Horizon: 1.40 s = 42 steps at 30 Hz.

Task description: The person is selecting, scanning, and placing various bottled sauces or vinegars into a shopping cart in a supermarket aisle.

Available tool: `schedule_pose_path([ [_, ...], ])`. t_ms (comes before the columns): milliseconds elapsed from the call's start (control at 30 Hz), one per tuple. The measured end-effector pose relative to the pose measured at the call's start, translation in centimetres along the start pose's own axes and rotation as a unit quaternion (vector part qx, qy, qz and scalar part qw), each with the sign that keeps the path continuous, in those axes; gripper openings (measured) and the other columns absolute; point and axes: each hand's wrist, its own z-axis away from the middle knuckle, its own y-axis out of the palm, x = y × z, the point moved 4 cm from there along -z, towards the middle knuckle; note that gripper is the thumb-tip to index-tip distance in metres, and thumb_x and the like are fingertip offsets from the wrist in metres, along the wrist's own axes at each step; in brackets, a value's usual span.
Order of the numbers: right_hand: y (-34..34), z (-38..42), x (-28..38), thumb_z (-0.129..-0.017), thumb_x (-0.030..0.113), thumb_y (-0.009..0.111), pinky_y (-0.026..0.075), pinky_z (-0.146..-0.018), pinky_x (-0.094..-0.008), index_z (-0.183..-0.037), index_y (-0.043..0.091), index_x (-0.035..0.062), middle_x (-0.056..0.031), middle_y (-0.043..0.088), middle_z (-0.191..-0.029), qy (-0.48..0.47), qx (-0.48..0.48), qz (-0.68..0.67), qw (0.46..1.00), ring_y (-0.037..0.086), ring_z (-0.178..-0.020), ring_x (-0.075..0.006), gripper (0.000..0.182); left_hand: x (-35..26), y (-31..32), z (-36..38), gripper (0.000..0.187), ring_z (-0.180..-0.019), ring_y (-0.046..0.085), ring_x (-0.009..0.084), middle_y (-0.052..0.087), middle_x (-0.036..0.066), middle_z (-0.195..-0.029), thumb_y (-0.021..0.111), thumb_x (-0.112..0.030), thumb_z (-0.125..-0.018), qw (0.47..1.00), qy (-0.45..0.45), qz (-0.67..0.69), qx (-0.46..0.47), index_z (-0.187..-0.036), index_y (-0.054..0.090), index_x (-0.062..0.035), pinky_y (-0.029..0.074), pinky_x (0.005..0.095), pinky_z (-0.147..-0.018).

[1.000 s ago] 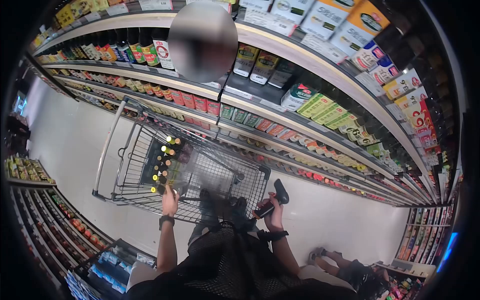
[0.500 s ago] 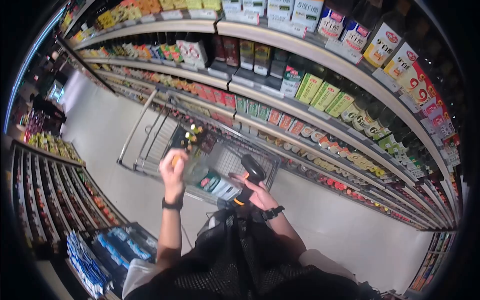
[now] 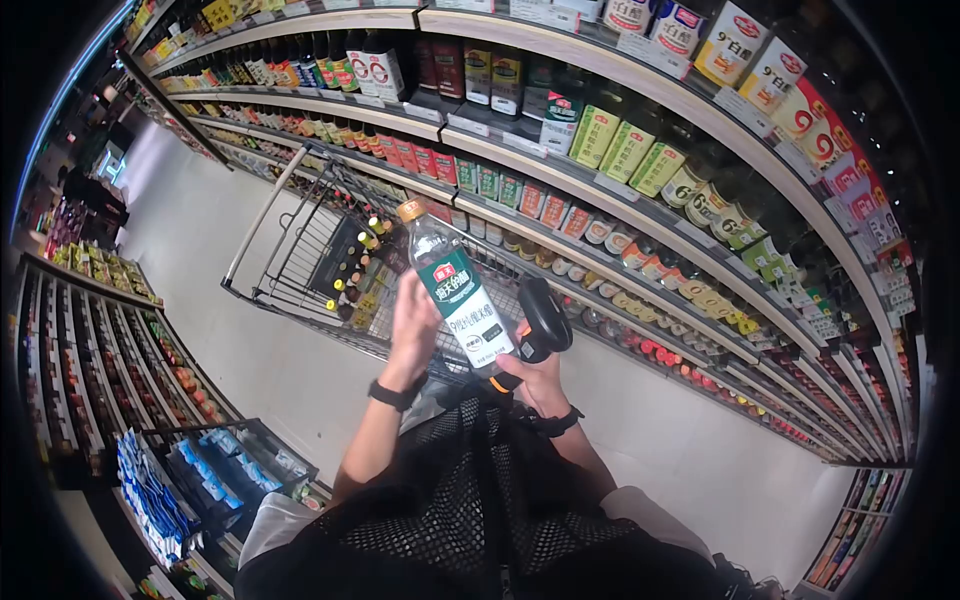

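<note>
My left hand (image 3: 412, 328) holds a clear bottle (image 3: 458, 290) with an orange cap and a green-and-white label, tilted up in front of me. My right hand (image 3: 538, 378) grips a black handheld scanner (image 3: 540, 325) whose head sits right beside the bottle's lower label. Both hands wear dark wristbands. A wire shopping cart (image 3: 300, 262) stands just beyond the hands, with several yellow-capped bottles (image 3: 357, 270) packed in it.
Long store shelves (image 3: 620, 190) of bottles, cartons and jars run along the right of the aisle. Lower shelves (image 3: 90, 350) line the left. A bin of blue packets (image 3: 160, 490) sits at lower left. Pale floor (image 3: 190, 250) stretches ahead past the cart.
My left hand has lifted the bottle out of the cart and raised it upright before me. The scanner in my right hand has come up against the bottle's label.
</note>
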Motion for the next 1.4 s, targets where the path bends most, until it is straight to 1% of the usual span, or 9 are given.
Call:
schedule_pose_path([
  [300,0.4,1.2,3.1,-0.069,0.004,0.086,0.047,-0.097,-0.0335,-0.13,0.05,-0.0051,-0.0135,0.061,-0.121,-0.063,0.038,0.189,0.979,0.06,-0.11,-0.0181,0.072,2.4,0.7,1.2,0.057,-0.122,0.05,0.0222,0.051,0.01,-0.131,0.06,-0.023,-0.092,0.997,-0.049,0.049,-0.028,-0.141,0.037,-0.0056,0.039,0.04,-0.105],
  [433,0.6,1.3,2.8,-0.071,0.006,0.085,0.05,-0.091,-0.0284,-0.122,0.06,-0.0024,-0.0099,0.067,-0.116,-0.021,0.081,0.229,0.97,0.062,-0.106,-0.0127,0.057,2.2,1.1,1.0,0.043,-0.097,0.062,0.0198,0.06,0.008,-0.106,0.057,-0.034,-0.095,0.993,-0.082,0.088,-0.019,-0.125,0.047,-0.0053,0.052,0.0364,-0.087],
  [867,1.5,0.8,2.7,-0.076,0.004,0.08,0.057,-0.076,-0.0289,-0.103,0.069,-0.0037,-0.0114,0.073,-0.095,-0.025,0.07,0.165,0.984,0.07,-0.082,-0.014,0.031,3.5,-1.5,0.9,0.057,-0.078,0.066,0.0176,0.064,0.008,-0.094,0.056,-0.051,-0.094,0.994,-0.085,-0.047,-0.044,-0.121,0.052,-0.0015,0.057,0.033,-0.07],
  [1000,1.1,0.8,2.0,-0.075,-0.002,0.079,0.057,-0.079,-0.0307,-0.115,0.06,-0.0065,-0.0139,0.07,-0.102,-0.015,0.099,0.193,0.976,0.069,-0.09,-0.016,0.045,2.4,-0.3,0.8,0.043,-0.082,0.064,0.0146,0.063,0.006,-0.096,0.062,-0.037,-0.094,0.994,-0.087,-0.04,-0.047,-0.118,0.052,-0.0036,0.055,0.0309,-0.073],
  [1100,1.7,0.8,2.2,-0.071,0.001,0.084,0.056,-0.077,-0.0293,-0.112,0.062,-0.0056,-0.0109,0.07,-0.102,-0.021,0.097,0.252,0.963,0.066,-0.089,-0.0131,0.048,-0.3,3.3,0.7,0.041,-0.086,0.063,0.0129,0.062,0.004,-0.094,0.07,-0.018,-0.09,0.985,-0.048,-0.123,-0.107,-0.122,0.047,-0.0056,0.053,0.0281,-0.072],
  [1167,2.0,0.6,2.2,-0.066,0.013,0.09,0.051,-0.065,-0.028,-0.089,0.067,0.0008,-0.0014,0.068,-0.079,-0.042,0.028,0.221,0.974,0.059,-0.07,-0.0085,0.035,-0.1,3.7,0.5,0.04,-0.087,0.064,0.0141,0.06,0.006,-0.1,0.066,-0.019,-0.093,0.979,-0.019,-0.165,-0.118,-0.123,0.044,-0.0061,0.055,0.0276,-0.068],
  [1200,1.6,0.6,2.0,-0.067,0.01,0.089,0.053,-0.068,-0.029,-0.099,0.065,-0.0005,-0.0034,0.069,-0.089,-0.037,0.053,0.218,0.974,0.063,-0.076,-0.0106,0.041,-0.3,3.7,0.5,0.04,-0.087,0.064,0.0141,0.06,0.006,-0.1,0.066,-0.019,-0.093,0.979,-0.018,-0.166,-0.116,-0.123,0.044,-0.0061,0.055,0.0276,-0.068],
  [1300,1.4,1.1,1.9,-0.067,0.0,0.087,0.052,-0.073,-0.0244,-0.116,0.058,0.0003,-0.0037,0.063,-0.103,0.025,0.045,0.092,0.994,0.061,-0.088,-0.0102,0.058,0.2,2.9,0.9,0.058,-0.097,0.066,0.027,0.058,0.018,-0.121,0.046,-0.048,-0.099,0.992,-0.082,-0.083,-0.056,-0.136,0.038,-0.0046,0.057,0.0445,-0.082],
  [1400,1.4,1.1,2.0,-0.071,-0.002,0.083,0.052,-0.085,-0.03,-0.131,0.046,-0.0003,-0.0078,0.059,-0.117,0.015,0.105,0.039,0.994,0.061,-0.1,-0.015,0.071,1.7,2.8,0.7,0.091,-0.099,0.065,0.0369,0.058,0.017,-0.123,0.034,-0.076,-0.088,0.963,-0.213,0.161,0.045,-0.147,0.032,-0.0069,0.054,0.0516,-0.087],
])
